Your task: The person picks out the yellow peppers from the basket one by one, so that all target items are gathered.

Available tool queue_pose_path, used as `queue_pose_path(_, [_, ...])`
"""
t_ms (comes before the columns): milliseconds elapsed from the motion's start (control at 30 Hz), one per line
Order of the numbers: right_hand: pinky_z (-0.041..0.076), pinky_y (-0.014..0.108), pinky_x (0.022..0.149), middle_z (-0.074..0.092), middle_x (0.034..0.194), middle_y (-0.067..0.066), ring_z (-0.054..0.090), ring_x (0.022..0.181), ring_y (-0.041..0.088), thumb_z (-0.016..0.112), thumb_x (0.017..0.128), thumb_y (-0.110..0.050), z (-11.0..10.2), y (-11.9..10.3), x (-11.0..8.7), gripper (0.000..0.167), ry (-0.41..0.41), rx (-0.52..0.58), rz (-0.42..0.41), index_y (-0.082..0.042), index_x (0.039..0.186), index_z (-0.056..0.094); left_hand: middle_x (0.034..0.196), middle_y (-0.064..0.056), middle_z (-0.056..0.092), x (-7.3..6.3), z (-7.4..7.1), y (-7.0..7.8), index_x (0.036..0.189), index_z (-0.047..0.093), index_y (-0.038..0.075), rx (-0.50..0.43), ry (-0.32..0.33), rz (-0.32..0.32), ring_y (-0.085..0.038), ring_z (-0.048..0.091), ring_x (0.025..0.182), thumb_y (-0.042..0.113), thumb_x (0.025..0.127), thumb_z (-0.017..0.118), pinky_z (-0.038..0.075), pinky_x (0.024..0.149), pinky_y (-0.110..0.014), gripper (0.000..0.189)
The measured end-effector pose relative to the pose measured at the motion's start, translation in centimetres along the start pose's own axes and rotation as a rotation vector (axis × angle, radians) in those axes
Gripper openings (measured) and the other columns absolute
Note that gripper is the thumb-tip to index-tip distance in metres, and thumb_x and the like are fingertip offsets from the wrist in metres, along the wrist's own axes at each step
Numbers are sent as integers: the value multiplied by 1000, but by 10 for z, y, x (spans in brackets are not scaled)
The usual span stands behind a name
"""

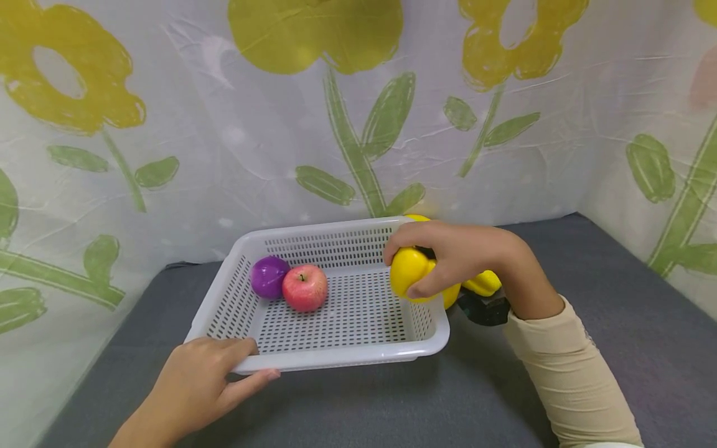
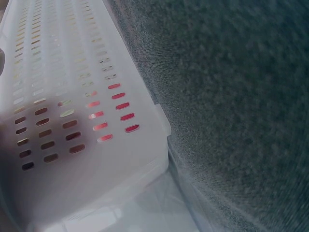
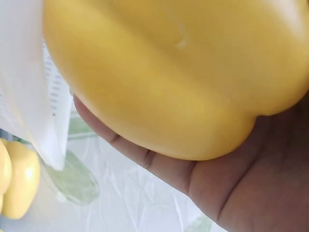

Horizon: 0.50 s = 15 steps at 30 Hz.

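Note:
A white perforated plastic basket (image 1: 336, 358) stands on the table. My left hand (image 1: 204, 379) grips its near left rim, fingers over the edge and thumb outside. Over the basket's right end, my right hand (image 1: 448, 255) holds a yellow bell pepper (image 1: 407, 272), which fills most of the right wrist view with its lobed skin (image 3: 159, 87). Inside the basket, toward the left, a red apple (image 1: 305, 288) lies against a round, shiny purple fruit or vegetable (image 1: 270, 277). In the left wrist view, red shows through slots in the basket wall (image 2: 135, 150).
To the right of the basket, partly behind my right hand, are more yellow items (image 1: 484, 284) and a dark object (image 1: 484, 309); their kinds are hard to make out. A dark grey cloth (image 1: 605, 323) covers the table. Behind hangs a flower-printed sheet (image 1: 246, 155).

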State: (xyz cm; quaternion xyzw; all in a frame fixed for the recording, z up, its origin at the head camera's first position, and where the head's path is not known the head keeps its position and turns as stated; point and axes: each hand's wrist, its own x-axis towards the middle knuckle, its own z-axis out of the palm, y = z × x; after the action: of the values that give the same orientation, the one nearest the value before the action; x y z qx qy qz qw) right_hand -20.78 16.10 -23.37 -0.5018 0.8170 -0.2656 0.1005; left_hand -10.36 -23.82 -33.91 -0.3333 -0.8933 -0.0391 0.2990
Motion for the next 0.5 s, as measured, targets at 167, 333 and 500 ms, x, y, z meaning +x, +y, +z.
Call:
queue_pose_path(167, [51,38,71,57,110,-2,55,90,21,76,81,-14,-7,1,-7,40,36,-3,82,-21,118,61,63,22,35,1,-1,0,77,48,28,1,-3,-3,-1,30,53,72,92,51,27,46,-25,47])
queue_pose_path(333, [52,39,70,56,108,2,54,88,23,75,82,-13,-14,7,-15,38,87,-44,141,-17,118,61,64,22,33,2,-3,1,77,48,28,0,-12,-6,-1,29,54,72,91,51,27,47,-25,46])
queue_pose_path(500, [51,38,70,56,110,6,54,86,23,76,82,-12,-19,13,-19,37,136,-66,178,-12,117,62,64,22,35,2,-4,2,78,50,28,-7,-25,-12,0,29,54,71,91,55,28,47,-25,45])
